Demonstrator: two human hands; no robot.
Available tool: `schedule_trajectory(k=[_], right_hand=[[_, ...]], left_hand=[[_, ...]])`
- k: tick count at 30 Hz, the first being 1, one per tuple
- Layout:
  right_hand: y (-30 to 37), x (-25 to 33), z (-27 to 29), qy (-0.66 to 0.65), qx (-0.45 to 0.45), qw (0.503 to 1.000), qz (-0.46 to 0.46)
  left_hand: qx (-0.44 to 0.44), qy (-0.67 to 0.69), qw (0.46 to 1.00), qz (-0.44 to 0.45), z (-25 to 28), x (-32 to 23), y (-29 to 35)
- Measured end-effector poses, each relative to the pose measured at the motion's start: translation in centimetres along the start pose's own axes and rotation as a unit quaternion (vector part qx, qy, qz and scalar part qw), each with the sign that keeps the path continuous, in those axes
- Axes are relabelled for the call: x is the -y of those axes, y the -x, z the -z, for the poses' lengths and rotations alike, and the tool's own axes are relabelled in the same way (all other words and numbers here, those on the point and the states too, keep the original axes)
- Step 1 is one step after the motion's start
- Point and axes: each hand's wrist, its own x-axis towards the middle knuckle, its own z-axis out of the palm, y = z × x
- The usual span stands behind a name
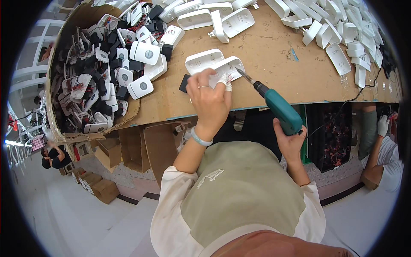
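My right hand (291, 140) is wrapped round the rear of a green electric screwdriver (281, 109). Its bit slants up to the left and ends at the far right rim of an open white plastic shell (227, 65). My left hand (210, 99) bends over that shell, thumb and fingers closed on its near side. White wraps cover two fingertips, and thin red wires show beside them. Behind my fingers lies another open white shell (201, 60). A small black block (184, 83) sits left of my left hand, partly covered by it.
A cut-down cardboard box (53, 81) at left holds many white and black parts with red wires. White shells (233, 22) lie at the back; more are heaped at right (340, 58). A black cable (357, 97) crosses the table edge. Another person's gloved hand (383, 125) is far right.
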Motion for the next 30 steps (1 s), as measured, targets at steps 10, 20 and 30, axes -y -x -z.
schedule_trajectory(k=[10, 20, 30], right_hand=[[-1.4, 0.1, -0.2, 0.031, 0.041, 0.998, 0.027], [-1.5, -0.5, -0.1, 0.03, 0.032, 0.999, 0.03], [-1.7, 0.0, 0.0, 0.036, 0.047, 0.998, 0.033]], left_hand=[[-0.04, -0.037, 0.997, -0.052, -1.6, 0.4, -1.0], [-0.003, -0.063, 0.998, -0.015, -2.3, -0.3, -1.2], [0.003, -0.076, 0.997, -0.012, -2.1, -0.8, -1.6]])
